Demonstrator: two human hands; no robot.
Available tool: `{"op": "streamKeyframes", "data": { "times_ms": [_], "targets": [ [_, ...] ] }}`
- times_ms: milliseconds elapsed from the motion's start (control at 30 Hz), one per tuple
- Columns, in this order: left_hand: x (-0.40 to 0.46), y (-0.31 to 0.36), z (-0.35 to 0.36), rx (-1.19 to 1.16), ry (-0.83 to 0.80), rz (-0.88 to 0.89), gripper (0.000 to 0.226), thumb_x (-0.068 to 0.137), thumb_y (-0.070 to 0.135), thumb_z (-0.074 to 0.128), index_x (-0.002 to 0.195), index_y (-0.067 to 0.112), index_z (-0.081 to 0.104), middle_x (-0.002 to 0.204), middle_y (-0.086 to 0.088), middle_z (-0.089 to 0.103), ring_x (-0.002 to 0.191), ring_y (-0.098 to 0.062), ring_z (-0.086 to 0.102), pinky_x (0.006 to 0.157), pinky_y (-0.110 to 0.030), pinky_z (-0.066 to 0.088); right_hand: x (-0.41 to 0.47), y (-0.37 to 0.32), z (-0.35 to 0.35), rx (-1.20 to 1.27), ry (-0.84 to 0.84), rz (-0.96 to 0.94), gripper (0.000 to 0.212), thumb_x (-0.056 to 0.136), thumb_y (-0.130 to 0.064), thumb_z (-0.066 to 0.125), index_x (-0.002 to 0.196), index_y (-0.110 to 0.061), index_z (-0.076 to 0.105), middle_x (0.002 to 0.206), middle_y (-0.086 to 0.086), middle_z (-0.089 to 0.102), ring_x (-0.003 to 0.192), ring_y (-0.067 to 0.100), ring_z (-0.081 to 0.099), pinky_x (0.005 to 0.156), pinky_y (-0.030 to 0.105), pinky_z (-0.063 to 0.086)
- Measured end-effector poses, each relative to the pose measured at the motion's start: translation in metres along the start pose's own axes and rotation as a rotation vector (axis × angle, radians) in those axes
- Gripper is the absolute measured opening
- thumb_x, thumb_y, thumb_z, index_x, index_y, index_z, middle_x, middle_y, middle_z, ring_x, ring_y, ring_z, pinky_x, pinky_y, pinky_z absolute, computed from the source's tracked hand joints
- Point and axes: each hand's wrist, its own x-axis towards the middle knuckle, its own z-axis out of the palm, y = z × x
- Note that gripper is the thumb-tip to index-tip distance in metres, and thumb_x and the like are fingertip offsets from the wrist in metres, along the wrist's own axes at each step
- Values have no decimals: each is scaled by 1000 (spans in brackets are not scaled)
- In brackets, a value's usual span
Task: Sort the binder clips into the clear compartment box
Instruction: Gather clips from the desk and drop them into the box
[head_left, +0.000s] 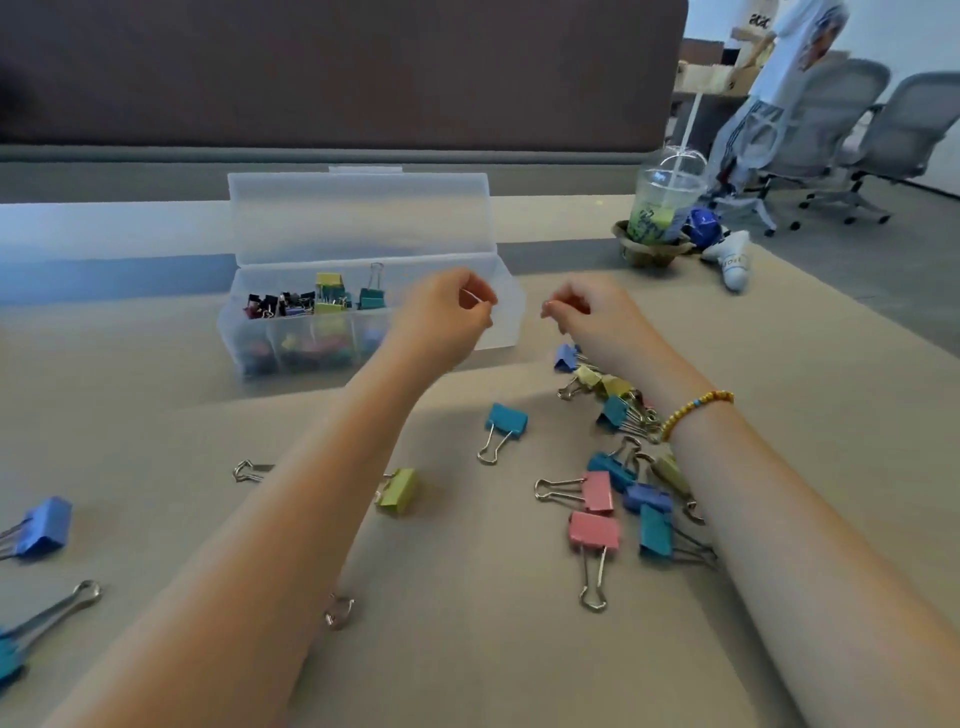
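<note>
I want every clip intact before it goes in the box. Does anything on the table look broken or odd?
Yes. A bare wire handle lies left of the left forearm and another lies nearer, neither showing a coloured clip body. The other loose clips look whole.

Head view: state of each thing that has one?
Compartment box: lid open, upright; left compartments hold clips.
Loose binder clips: scattered on table, unsorted.
Left hand: fingers curled, pinching something thin over the box.
Right hand: fingers curled; contents unclear.
Drink cup: lidded, upright.
</note>
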Motion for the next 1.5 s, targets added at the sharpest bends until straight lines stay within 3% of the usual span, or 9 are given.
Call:
{"op": "streamKeyframes", "data": {
  "times_ms": [267,433,567,700,900,1100,1333,1400,1500],
  "targets": [
    [-23,14,67,290,-181,77,27,92,16,49,115,16,63,116,-4,64,106,-20,57,87,-26,42,-34,45,-24,-79,46,129,24,96,-8,41,98,-15,65,93,-2,60,88,11,54,66,17,39],
    [-17,22,92,503,-251,118,36,90,31,56,119,11,55,119,-10,56,108,-22,52,90,-30,43,-35,65,-35,-218,-6,222,29,97,-9,41,105,-21,66,114,5,55,106,24,54,89,43,50],
    [-9,24,96,533,-308,75,24,91,23,55,109,7,58,114,-12,56,102,-23,53,87,-31,45,-33,69,-41,-345,-105,238,22,95,-16,50,108,-24,66,115,3,53,112,22,48,97,44,43],
    [-3,25,84,564,-410,29,23,90,18,57,109,6,61,110,-11,60,89,-19,49,79,-26,42,-28,62,-38,-347,-33,228,18,96,-24,50,105,-28,65,115,-2,55,111,18,47,96,38,39],
    [4,17,58,655,-537,-52,32,85,30,63,109,10,58,110,-7,60,94,-19,50,81,-27,42,-12,51,-14,-483,-89,192,23,93,-36,51,111,-28,63,119,-1,54,115,22,43,86,34,31],
    [4,15,67,591,-562,-31,43,85,35,63,118,10,51,113,-6,55,94,-19,46,84,-27,40,-9,49,-10,-578,-171,237,20,90,-39,55,105,-29,65,116,1,54,114,24,43,85,35,31],
    [6,16,69,424,-431,-3,30,90,32,55,108,10,50,96,-6,56,85,-20,50,77,-30,43,-20,58,-43,-270,-31,294,40,96,-5,37,115,-29,62,126,-3,56,115,19,48,99,41,38],
    [6,22,72,168,-444,-72,25,92,26,54,109,10,45,92,-8,62,82,-20,59,82,-32,51,-28,66,-56,-200,-74,314,40,96,-4,37,115,-28,62,126,-2,55,109,16,51,88,33,46],
    [4,33,79,-63,-459,-166,22,93,18,50,108,13,35,83,-4,54,67,-12,56,66,-25,54,-43,75,-63,-150,-195,326,26,96,-17,47,117,-28,58,126,1,52,109,15,49,76,21,43]
  ]
}}
